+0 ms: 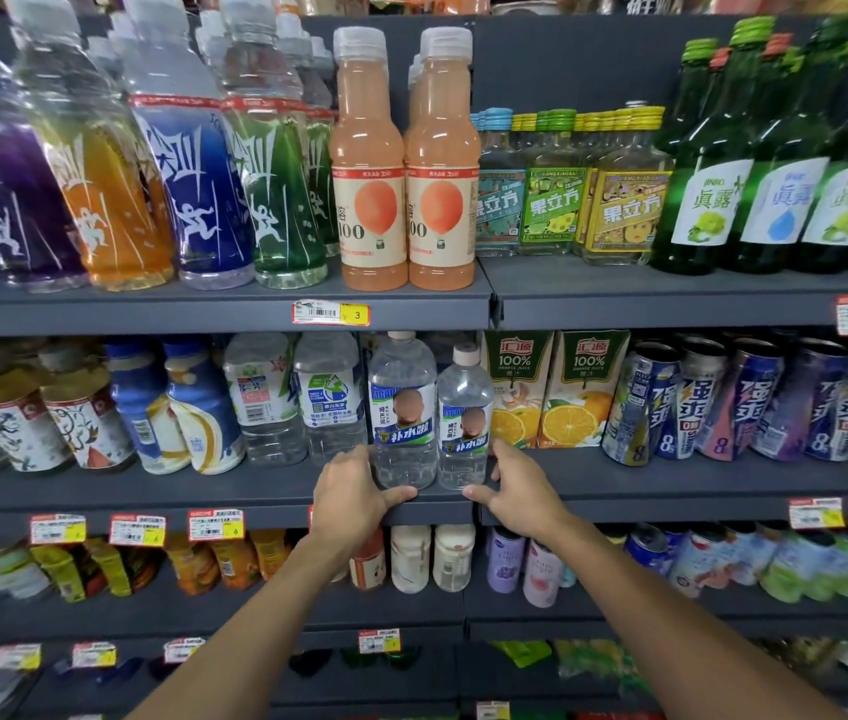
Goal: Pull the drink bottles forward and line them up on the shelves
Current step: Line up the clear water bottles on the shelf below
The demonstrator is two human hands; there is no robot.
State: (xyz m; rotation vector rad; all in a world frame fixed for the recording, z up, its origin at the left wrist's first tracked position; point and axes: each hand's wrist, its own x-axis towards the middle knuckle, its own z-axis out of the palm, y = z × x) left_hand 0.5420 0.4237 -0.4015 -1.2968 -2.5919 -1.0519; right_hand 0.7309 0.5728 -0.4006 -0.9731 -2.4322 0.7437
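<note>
"Head view, from where you stand: what can't you make out?"

"Plenty. The fingers of the left hand point(354, 493) go round behind the left water bottle point(404, 413), so all I see clearly is the thumb lying across its base in front. It's the same on the other side. The right hand point(518, 488) has its thumb in front of the right water bottle point(463, 418) and its fingers up along the far side, tips out of sight. The left bottle's cap runs up to the shelf edge above. Bottles toward the frame's edges are smeared, and the lowest shelves are too blurred to read."

"So the hands are holding?"

"Each one curls round its own bottle, low down. Both bottles stand upright, side by side and touching, at the front lip of the middle shelf point(255, 488)."

"Counts?"

"Two hands, with two blue-labelled water bottles in them. Two more clear bottles point(328, 402) are just to their left, set further back. Two orange juice cartons point(570, 397) are just to the right. On the shelf above, two peach drink bottles point(370, 174) stand in front. There are more caps behind the right one, but I cannot tell how many."
</note>
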